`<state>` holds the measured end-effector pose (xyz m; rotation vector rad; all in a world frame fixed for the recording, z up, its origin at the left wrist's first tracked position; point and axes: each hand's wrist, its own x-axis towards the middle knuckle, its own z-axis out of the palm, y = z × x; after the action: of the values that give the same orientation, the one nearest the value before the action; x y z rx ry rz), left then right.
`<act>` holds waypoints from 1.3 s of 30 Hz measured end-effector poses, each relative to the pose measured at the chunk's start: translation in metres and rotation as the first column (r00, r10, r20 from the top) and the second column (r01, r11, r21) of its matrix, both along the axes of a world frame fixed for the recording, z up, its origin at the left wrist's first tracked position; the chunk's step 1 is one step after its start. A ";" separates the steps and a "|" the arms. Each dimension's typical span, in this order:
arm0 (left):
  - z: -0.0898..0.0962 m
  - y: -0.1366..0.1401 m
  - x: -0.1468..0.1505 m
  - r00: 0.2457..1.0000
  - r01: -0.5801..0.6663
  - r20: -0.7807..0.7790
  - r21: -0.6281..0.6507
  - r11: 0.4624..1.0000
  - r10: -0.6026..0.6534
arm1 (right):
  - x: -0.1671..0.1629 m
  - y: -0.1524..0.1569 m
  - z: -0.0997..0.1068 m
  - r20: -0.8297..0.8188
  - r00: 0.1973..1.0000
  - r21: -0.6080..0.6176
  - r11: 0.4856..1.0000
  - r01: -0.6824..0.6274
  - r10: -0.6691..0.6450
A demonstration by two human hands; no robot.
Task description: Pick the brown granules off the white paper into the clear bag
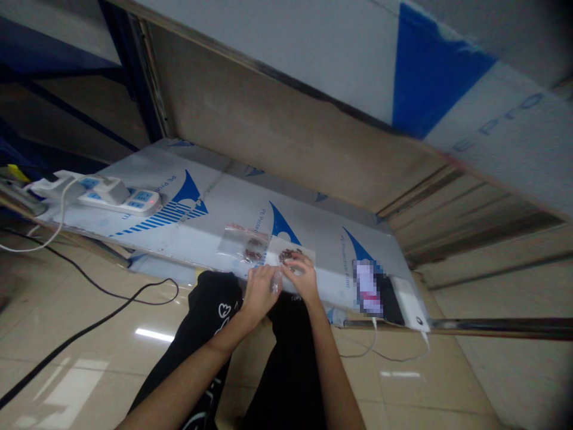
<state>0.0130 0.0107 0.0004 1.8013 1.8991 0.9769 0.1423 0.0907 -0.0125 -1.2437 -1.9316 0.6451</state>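
Observation:
My left hand (260,291) is closed at the front edge of the shelf, its fingers wrapped on a small clear plastic bag (277,280). Beside it, my right hand (303,275) curls its fingers over a pile of small dark brown pieces (286,255); what lies between its fingertips is too small to make out. The pile rests on a clear or whitish sheet or bag. Just left of it lies a flat clear plastic bag (237,242) with more dark brown pieces (253,249) in it.
The low shelf (224,197) is covered in printed protective film. A white power strip (138,202) with plugs sits at the left. On the right are a phone (367,288) and a white power bank (408,303) with cables. Another shelf panel (313,54) hangs above. A black cable (89,325) crosses the floor.

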 end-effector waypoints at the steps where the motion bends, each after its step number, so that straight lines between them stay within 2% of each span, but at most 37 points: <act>1: 0.000 0.000 0.000 1.000 -0.016 -0.016 -0.013 1.000 0.016 | 0.000 -0.002 0.002 -0.029 0.999 -0.012 0.999 -0.040 0.040; 7: 0.001 -0.001 -0.002 0.991 -0.091 -0.105 -0.073 0.993 0.083 | 0.002 -0.015 0.016 -0.126 0.980 -0.071 0.984 -0.162 0.152; 13: 0.000 -0.002 -0.003 0.990 0.000 -0.143 -0.109 0.994 -0.016 | 0.005 -0.024 0.014 -0.117 0.953 -0.136 0.945 -0.296 0.281; 19: -0.002 -0.002 0.001 0.989 0.022 -0.146 -0.104 0.994 -0.037 | 0.003 -0.025 0.017 -0.142 0.946 -0.183 0.932 -0.314 0.291; 23: 0.000 -0.002 0.000 0.996 -0.016 -0.090 -0.048 0.999 0.012 | 0.006 -0.015 0.015 -0.244 0.954 -0.200 0.953 -0.226 0.175; 26: 0.002 -0.002 0.000 0.999 -0.024 0.025 0.009 1.000 0.024 | 0.010 -0.006 0.003 -0.212 0.977 -0.144 0.990 0.002 -0.033; 28: 0.001 0.000 0.001 0.983 -0.033 0.184 0.034 0.999 0.027 | 0.011 -0.002 -0.005 -0.096 0.986 -0.090 0.988 0.129 -0.137; 30: 0.001 0.003 0.001 0.902 -0.045 0.429 0.012 0.999 0.035 | 0.012 0.000 -0.011 0.058 0.979 -0.049 0.978 0.200 -0.197; 33: 0.000 0.008 0.001 0.632 -0.001 0.770 -0.113 0.994 0.088 | 0.011 0.000 -0.013 0.241 0.937 -0.026 0.963 0.268 -0.254; 34: 0.000 0.009 0.001 0.545 0.028 0.831 -0.147 0.989 0.108 | 0.011 0.000 -0.012 0.282 0.924 -0.030 0.960 0.278 -0.259; 36: 0.001 0.010 0.000 0.438 0.076 0.891 -0.172 0.982 0.122 | 0.009 0.000 -0.010 0.341 0.906 -0.045 0.958 0.283 -0.252; 39: 0.003 0.010 -0.001 0.385 0.104 0.917 -0.152 0.983 0.102 | 0.007 -0.001 -0.008 0.399 0.888 -0.062 0.959 0.275 -0.229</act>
<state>0.0116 0.0203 0.0039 0.7464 1.1464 1.3478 0.1491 0.0896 -0.0209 -1.7738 -2.0122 0.4000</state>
